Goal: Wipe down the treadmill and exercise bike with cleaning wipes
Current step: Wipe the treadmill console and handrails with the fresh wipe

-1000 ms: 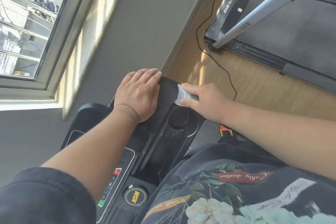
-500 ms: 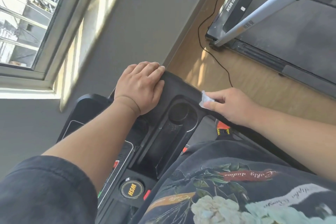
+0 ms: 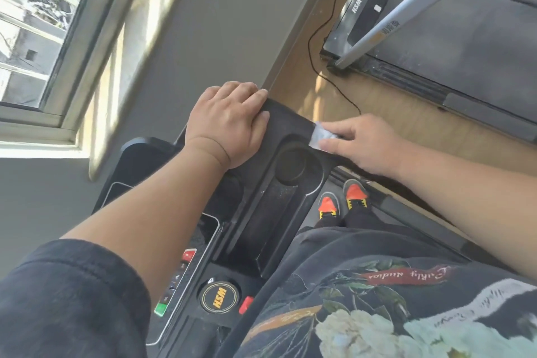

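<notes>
Head view, looking down over the treadmill console [image 3: 270,212]: a small white cleaning wipe [image 3: 324,136] lies against the far right edge of the black console, just beyond the round cup holder [image 3: 292,166]. The right hand [image 3: 363,145] pinches the wipe between thumb and forefinger and presses it to the console rim (the remaining fingers lie loosely extended over the edge). The left hand [image 3: 229,122] rests palm-down on the far end of the console, left of the wipe, fingers curled over its far edge in a grasp. Nearer on the console sit a round badge marked HSM [image 3: 219,298], a red button [image 3: 188,256], a green button [image 3: 159,308] and a second red tab [image 3: 246,304]. Below the console, on the right, two orange and black shoes [image 3: 343,200] stand on the belt. A dark printed shirt [image 3: 377,299] fills the near right corner. A second treadmill [image 3: 465,38] stands at far right on the wooden floor [image 3: 386,107], with a black cable [image 3: 325,73] running beside it. A window [image 3: 37,23] occupies the far left of the grey wall [image 3: 220,26].
</notes>
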